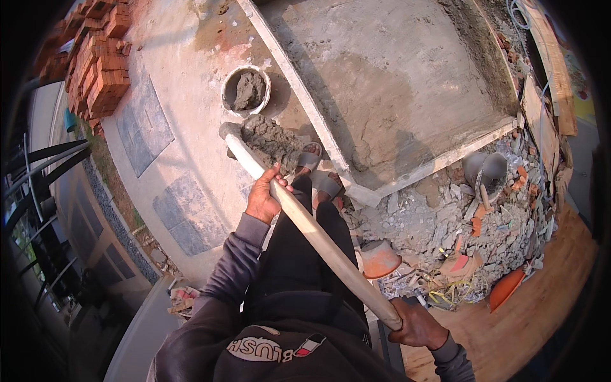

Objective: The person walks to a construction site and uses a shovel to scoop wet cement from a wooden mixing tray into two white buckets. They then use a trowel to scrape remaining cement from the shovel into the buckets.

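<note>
Both my hands grip the long pale wooden handle of a hoe [316,237], which slants from my waist up to the left. My left hand [264,196] is closed around its upper part, and my right hand [417,325] is wrapped around the lower end by my hip. The hoe's rounded socket rests against a heap of wet grey mortar [273,143] on the ground; its blade is hidden. Just beyond the heap stands a white-rimmed bucket [224,97] with a lump of mortar inside. My sandalled feet stand at the heap's right edge.
A low-walled rectangular bed of wet cement [394,76] lies ahead right. Rubble [439,219] with a grey bucket [485,170] and orange pieces [506,290] covers the right. Red bricks [102,73] are stacked far left. Plywood [541,299] lies at lower right.
</note>
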A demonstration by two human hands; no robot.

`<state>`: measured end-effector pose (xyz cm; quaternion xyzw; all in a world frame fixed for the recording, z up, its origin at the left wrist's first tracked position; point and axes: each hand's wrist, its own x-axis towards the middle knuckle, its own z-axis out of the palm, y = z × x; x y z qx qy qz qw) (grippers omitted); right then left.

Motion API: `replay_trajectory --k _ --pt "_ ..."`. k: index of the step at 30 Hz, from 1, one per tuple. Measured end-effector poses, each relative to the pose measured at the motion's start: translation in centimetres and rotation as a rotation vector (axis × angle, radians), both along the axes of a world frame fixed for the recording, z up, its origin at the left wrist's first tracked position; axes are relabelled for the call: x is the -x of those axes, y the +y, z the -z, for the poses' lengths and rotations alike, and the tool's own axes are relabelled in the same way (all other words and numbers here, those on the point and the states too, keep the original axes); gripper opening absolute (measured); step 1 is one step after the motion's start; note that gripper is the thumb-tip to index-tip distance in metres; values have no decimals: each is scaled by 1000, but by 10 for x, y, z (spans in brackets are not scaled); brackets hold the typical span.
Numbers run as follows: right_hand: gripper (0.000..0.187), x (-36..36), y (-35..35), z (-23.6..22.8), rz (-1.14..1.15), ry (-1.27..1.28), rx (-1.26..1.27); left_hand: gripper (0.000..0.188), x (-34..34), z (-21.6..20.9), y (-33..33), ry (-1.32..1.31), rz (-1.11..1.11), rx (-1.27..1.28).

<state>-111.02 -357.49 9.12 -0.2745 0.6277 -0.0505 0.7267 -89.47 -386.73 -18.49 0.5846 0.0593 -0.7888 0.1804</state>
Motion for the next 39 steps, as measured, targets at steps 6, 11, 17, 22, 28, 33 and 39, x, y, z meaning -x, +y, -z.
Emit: replay_trajectory --k 6,11,17,22,28,33,39 --pt "38 -2 59 145 -165 169 156 14 -40 74 36 -65 -99 9" --pt "36 -6 102 298 -150 397 280 12 -57 153 44 -118 -147 -58" --pt "24 -2 101 332 -99 500 336 15 -59 153 48 -144 -201 -13" --pt "24 -3 102 313 -113 485 323 16 -60 138 49 -192 -197 -45" --pt "34 -9 141 267 37 442 293 16 -25 78 75 -64 -114 51" --pt "40 -44 174 205 168 279 103 22 25 -10 79 -40 100 220" --pt "42 -96 190 188 490 371 22 23 120 -18 81 74 343 291"
